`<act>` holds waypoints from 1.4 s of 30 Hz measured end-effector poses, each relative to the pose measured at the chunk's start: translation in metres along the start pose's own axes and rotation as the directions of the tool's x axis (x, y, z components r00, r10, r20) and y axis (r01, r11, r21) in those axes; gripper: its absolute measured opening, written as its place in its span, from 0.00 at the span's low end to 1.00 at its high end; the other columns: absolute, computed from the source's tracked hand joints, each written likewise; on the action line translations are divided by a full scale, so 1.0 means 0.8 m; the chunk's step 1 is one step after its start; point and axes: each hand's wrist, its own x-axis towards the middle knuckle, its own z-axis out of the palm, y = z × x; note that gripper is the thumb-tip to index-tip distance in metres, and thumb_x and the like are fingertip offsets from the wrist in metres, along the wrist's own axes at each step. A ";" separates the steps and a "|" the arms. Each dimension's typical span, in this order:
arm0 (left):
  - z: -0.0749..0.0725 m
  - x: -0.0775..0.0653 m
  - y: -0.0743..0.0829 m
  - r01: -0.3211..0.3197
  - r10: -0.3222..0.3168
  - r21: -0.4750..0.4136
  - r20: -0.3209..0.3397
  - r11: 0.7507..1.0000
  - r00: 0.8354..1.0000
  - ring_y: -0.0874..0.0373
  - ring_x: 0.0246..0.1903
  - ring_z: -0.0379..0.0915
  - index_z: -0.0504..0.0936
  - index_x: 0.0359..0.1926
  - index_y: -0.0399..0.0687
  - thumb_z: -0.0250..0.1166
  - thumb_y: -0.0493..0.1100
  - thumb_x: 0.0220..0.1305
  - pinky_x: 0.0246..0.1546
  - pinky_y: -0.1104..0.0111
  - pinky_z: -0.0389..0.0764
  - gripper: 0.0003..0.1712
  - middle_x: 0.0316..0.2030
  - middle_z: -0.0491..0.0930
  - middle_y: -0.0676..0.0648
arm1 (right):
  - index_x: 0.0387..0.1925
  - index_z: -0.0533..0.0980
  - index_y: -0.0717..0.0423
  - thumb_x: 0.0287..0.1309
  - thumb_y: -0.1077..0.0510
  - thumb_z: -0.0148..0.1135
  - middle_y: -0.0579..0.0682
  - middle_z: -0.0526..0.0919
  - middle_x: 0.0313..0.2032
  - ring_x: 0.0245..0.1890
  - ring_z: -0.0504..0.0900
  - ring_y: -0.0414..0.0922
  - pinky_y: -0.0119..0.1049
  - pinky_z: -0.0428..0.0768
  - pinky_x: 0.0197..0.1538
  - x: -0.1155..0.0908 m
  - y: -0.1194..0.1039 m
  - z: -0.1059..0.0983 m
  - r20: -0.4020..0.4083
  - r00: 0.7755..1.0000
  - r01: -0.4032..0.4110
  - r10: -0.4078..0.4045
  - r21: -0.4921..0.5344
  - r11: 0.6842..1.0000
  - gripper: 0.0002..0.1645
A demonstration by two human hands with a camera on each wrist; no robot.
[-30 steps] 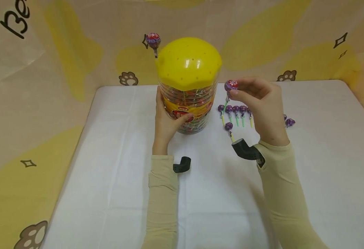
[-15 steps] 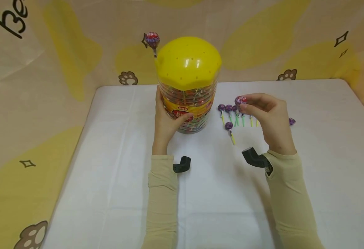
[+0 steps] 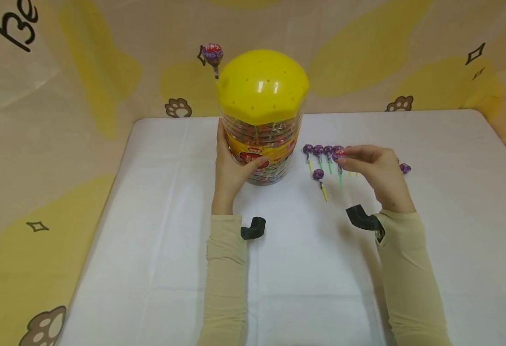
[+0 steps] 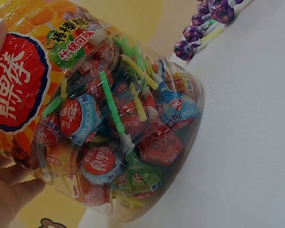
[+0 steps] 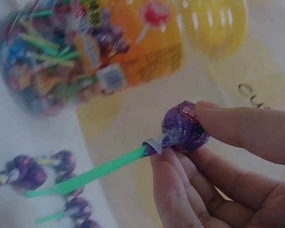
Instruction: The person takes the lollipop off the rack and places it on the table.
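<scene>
My left hand (image 3: 237, 175) grips the side of a clear plastic jar (image 4: 109, 142) full of wrapped lollipops, its thumb across the orange label. The jar stands upright under a yellow domed lid (image 3: 263, 86). One purple lollipop (image 3: 212, 55) sticks up at the lid's left edge. In my right hand (image 3: 376, 170), thumb and fingers pinch the purple-wrapped head of a lollipop (image 5: 183, 126) with a green stick, which points down over the table. Just behind it lies a row of purple lollipops (image 3: 318, 151), partly hidden by the right hand.
In front of the row lies a single purple lollipop (image 3: 318, 174) with a yellow stick. Another purple lollipop (image 3: 405, 168) shows right of my right hand. A white cloth covers the table (image 3: 304, 288); a patterned curtain (image 3: 365, 57) hangs close behind it.
My right hand has come down and to the right with its lollipop, from beside the jar to over the row. The left hand and jar have stayed in place.
</scene>
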 end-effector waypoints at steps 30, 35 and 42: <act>-0.006 -0.009 0.038 0.044 -0.043 -0.021 0.022 0.999 0.999 0.53 0.68 0.49 0.37 0.73 0.43 0.74 0.37 0.49 0.69 0.64 0.52 0.63 0.71 0.48 0.43 | 0.48 0.76 0.71 0.56 0.53 0.67 0.41 0.84 0.32 0.29 0.82 0.34 0.26 0.75 0.46 0.043 0.089 0.003 0.082 0.980 -0.159 0.180 -0.211 0.964 0.26; -0.008 -0.012 0.051 0.056 -0.056 -0.012 0.027 0.998 0.998 0.53 0.68 0.49 0.37 0.73 0.41 0.73 0.36 0.50 0.69 0.64 0.51 0.62 0.71 0.48 0.41 | 0.48 0.76 0.72 0.57 0.53 0.66 0.39 0.83 0.31 0.29 0.81 0.33 0.22 0.77 0.38 0.044 0.092 0.004 0.083 0.979 -0.165 0.185 -0.203 0.965 0.26; -0.007 -0.011 0.047 0.058 -0.058 -0.014 0.029 0.998 0.998 0.53 0.68 0.49 0.37 0.73 0.40 0.73 0.36 0.51 0.69 0.65 0.51 0.62 0.71 0.47 0.41 | 0.46 0.77 0.71 0.55 0.52 0.68 0.37 0.82 0.29 0.29 0.81 0.33 0.22 0.79 0.37 0.044 0.094 0.005 0.054 0.979 -0.186 0.198 -0.174 0.967 0.26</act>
